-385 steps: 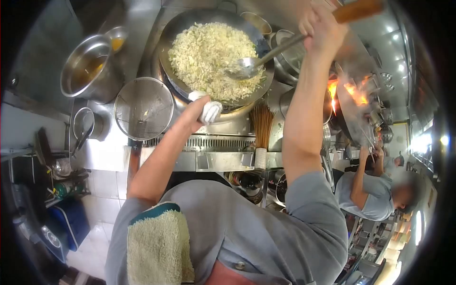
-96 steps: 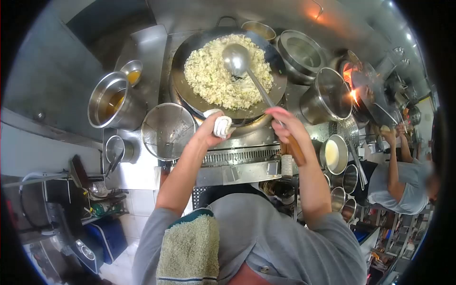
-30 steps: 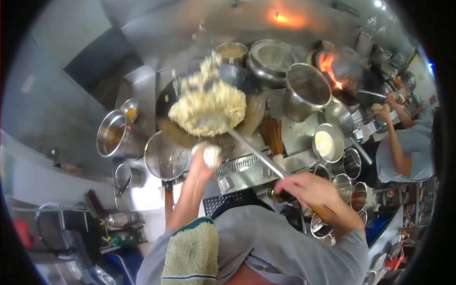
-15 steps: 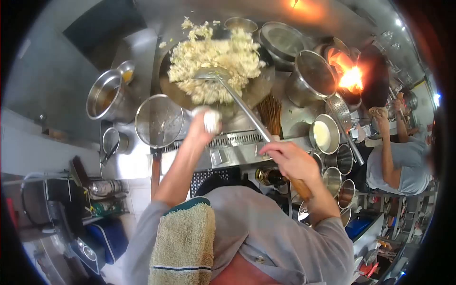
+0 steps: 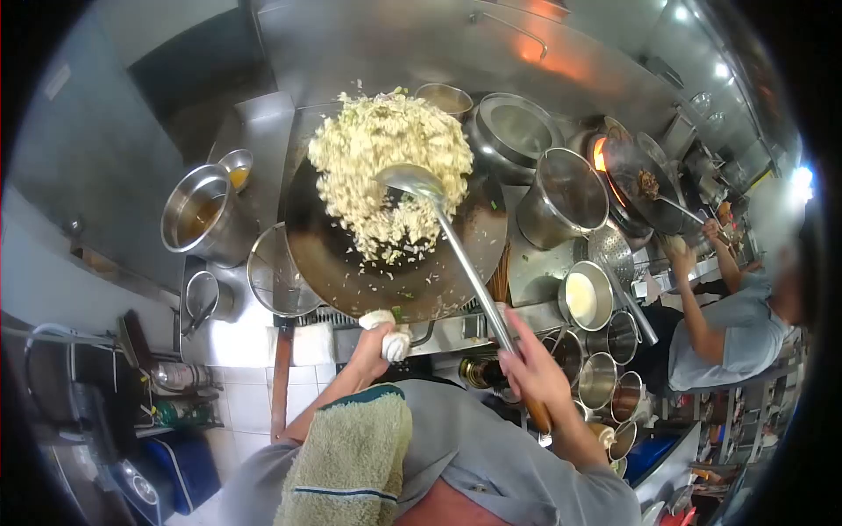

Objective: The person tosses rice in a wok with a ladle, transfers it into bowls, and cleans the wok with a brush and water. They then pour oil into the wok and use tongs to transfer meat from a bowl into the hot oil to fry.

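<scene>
A large dark wok (image 5: 456,254) is in front of me, its near side tilted toward my body. Fried rice with green bits (image 5: 386,131) is bunched over its far part, blurred, with grains in the air. My left hand (image 5: 373,349) grips a folded white cloth (image 5: 396,344) at the wok's near rim; the part of the wok under the cloth is hidden. My right hand (image 5: 533,373) is round the long handle of a metal ladle (image 5: 412,181), with a finger stretched along it. The ladle's bowl is over the rice.
At left are a steel pot (image 5: 197,215), a small bowl of yellow liquid (image 5: 237,171) and a round strainer (image 5: 279,272). A tall pot (image 5: 566,197) and a bowl of pale liquid (image 5: 586,298) stand at right. Beyond, a co-worker (image 5: 728,324) works at another wok (image 5: 649,180) over flame.
The wok and my left hand have come back toward my body. My right hand has moved lower with the ladle. Flames at the neighbouring stove look smaller, and the co-worker's wok is tilted.
</scene>
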`<state>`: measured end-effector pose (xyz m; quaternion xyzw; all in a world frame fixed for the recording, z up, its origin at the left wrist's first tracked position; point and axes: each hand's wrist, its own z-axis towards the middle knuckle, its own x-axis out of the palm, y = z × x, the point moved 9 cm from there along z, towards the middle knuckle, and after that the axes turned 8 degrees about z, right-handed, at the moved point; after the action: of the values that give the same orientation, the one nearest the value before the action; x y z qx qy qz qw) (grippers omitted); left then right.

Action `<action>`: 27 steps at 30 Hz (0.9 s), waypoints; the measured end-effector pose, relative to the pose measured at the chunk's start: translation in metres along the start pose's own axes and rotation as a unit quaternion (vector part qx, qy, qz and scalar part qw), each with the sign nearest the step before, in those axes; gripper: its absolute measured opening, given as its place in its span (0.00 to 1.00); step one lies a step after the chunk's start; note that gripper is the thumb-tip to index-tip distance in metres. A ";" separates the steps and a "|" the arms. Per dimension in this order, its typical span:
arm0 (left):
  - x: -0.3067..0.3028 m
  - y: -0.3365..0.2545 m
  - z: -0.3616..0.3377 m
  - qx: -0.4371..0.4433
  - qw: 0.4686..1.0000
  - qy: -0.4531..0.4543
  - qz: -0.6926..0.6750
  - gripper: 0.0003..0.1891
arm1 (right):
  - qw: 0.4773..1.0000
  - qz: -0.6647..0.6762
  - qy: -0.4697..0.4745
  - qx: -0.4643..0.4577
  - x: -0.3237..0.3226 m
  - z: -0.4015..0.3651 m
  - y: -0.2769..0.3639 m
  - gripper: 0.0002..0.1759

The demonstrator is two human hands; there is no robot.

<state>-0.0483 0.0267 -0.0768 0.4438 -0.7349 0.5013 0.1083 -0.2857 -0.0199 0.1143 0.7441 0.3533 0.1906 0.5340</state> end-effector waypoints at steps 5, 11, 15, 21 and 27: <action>0.019 -0.058 0.001 -0.029 0.999 0.029 -0.030 0.10 | 0.984 0.113 -0.135 -0.033 0.027 -0.048 -0.091 0.32; 0.022 -0.088 -0.030 -0.028 0.995 0.078 -0.062 0.12 | 0.968 0.095 -0.219 -0.074 0.039 -0.036 -0.027 0.34; 0.013 -0.105 -0.045 -0.013 0.999 0.043 -0.001 0.12 | 0.960 0.047 -0.259 -0.096 0.020 -0.027 0.023 0.33; 0.004 -0.117 -0.039 0.153 0.968 0.009 0.201 0.07 | 0.967 0.236 -0.087 -0.031 0.052 0.051 -0.015 0.40; -0.029 -0.133 0.012 -0.035 0.987 0.062 0.147 0.09 | 0.714 0.683 0.138 0.063 0.128 0.075 -0.012 0.10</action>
<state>0.0730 0.0187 -0.0148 0.2946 -0.8011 0.5124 0.0946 -0.1533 0.0264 0.0641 0.7802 -0.1705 0.5815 0.1554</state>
